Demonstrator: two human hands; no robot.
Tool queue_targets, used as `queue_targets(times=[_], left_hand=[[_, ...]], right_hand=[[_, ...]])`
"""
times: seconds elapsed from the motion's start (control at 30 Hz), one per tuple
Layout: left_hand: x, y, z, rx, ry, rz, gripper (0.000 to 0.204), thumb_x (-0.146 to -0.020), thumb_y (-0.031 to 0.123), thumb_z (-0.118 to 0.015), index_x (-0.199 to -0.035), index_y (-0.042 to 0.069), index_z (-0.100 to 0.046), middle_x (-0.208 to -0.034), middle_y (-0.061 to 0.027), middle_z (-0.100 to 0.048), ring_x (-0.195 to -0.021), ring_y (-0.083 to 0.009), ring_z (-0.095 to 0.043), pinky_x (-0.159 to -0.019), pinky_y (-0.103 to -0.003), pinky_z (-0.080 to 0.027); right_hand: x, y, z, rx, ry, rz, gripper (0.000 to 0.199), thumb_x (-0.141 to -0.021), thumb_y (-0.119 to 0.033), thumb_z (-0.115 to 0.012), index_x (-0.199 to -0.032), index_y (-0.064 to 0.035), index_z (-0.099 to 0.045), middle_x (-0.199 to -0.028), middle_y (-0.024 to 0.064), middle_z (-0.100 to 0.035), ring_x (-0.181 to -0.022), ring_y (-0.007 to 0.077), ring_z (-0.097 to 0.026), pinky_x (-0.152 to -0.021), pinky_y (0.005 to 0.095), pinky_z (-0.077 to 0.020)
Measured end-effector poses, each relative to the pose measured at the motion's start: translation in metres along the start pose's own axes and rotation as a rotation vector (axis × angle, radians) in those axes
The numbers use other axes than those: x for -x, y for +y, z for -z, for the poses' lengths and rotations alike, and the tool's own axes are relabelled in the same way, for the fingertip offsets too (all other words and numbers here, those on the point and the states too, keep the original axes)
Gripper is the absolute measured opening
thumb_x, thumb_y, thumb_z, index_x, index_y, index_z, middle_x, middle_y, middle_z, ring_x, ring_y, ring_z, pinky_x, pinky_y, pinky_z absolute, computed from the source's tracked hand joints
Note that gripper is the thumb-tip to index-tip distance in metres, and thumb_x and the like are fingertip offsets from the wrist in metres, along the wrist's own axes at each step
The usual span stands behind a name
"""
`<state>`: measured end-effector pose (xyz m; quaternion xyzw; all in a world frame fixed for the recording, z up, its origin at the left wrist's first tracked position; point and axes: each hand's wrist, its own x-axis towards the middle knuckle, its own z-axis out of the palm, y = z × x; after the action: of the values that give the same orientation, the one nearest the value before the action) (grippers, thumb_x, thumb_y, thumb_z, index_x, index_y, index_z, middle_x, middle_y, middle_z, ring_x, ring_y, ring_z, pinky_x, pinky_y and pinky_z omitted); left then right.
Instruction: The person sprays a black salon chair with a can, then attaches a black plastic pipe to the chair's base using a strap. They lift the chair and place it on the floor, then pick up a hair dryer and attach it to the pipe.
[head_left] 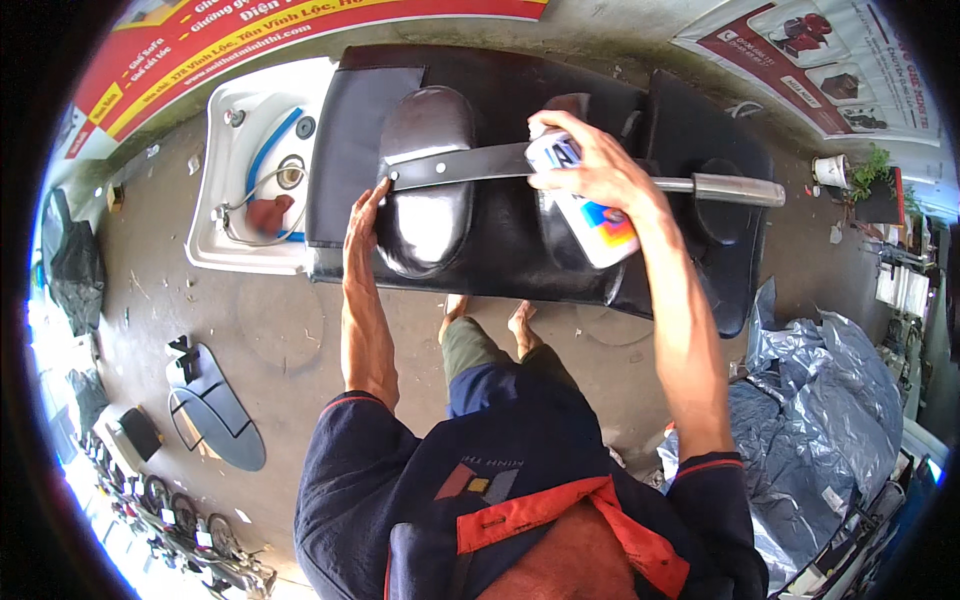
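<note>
Black, glossy covering wrapped the long padded bed [500, 75], across which a dark strap [480, 163] ran from an oval cushion [425, 240] toward the right. The person's right hand [612, 175] was clamped around a white can [603, 240] with a colourful label, held tilted above the bed, its top beside the strap. The left hand [363, 225] was flat, its fingers straight and wrapped around nothing, the fingertips at the strap's left end, near a metal rivet [394, 176]; whether they pressed on it could not be told. Beyond the right wrist, a shiny metal tube [740, 190] stretched over the bed. A white basin [207, 215] adjoined the bed's left end, and a crumpled grey sheet [830, 400] lay to the person's right.
</note>
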<state>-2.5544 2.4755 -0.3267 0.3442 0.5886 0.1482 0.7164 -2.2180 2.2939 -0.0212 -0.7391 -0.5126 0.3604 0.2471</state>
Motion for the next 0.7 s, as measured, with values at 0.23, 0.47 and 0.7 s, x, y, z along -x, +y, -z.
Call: queue_targets(times=[0.23, 0.47, 0.7], left_hand=[[0.094, 0.040, -0.035, 0.039, -0.248, -0.066, 0.101, -0.077, 0.050, -0.091, -0.152, 0.000, -0.047, -0.136, -0.0200, -0.063, -0.123, -0.0306, -0.062, -0.108, -0.046, -0.050], [0.149, 0.078, -0.077, -0.099, -0.133, -0.218, 0.117, -0.068, 0.038, -0.099, -0.157, -0.005, -0.035, -0.136, -0.0259, -0.061, -0.124, -0.0342, -0.061, -0.106, -0.047, -0.051], [0.175, 0.086, -0.098, -0.133, -0.203, -0.286, 0.086, -0.083, 0.040, -0.087, -0.150, 0.001, -0.048, -0.131, -0.0161, -0.064, -0.117, -0.0276, -0.064, -0.102, -0.043, -0.052]], right_hand=[[0.107, 0.040, 0.047, -0.128, 0.195, 0.040, 0.081, -0.071, -0.018, -0.085, -0.146, -0.0109, -0.056, -0.133, 0.0122, -0.067, -0.121, 0.0224, -0.063, -0.107, 0.0368, -0.0478], [0.155, 0.079, 0.042, -0.240, 0.435, 0.161, 0.086, -0.074, -0.005, -0.086, -0.152, -0.0092, -0.049, -0.137, 0.0149, -0.064, -0.126, 0.0238, -0.062, -0.108, 0.0377, -0.0491], [0.233, 0.068, 0.020, -0.021, 0.941, 0.028, 0.082, -0.072, -0.011, -0.092, -0.145, -0.0075, -0.056, -0.124, 0.0170, -0.067, -0.113, 0.0313, -0.068, -0.100, 0.0436, -0.0547]])
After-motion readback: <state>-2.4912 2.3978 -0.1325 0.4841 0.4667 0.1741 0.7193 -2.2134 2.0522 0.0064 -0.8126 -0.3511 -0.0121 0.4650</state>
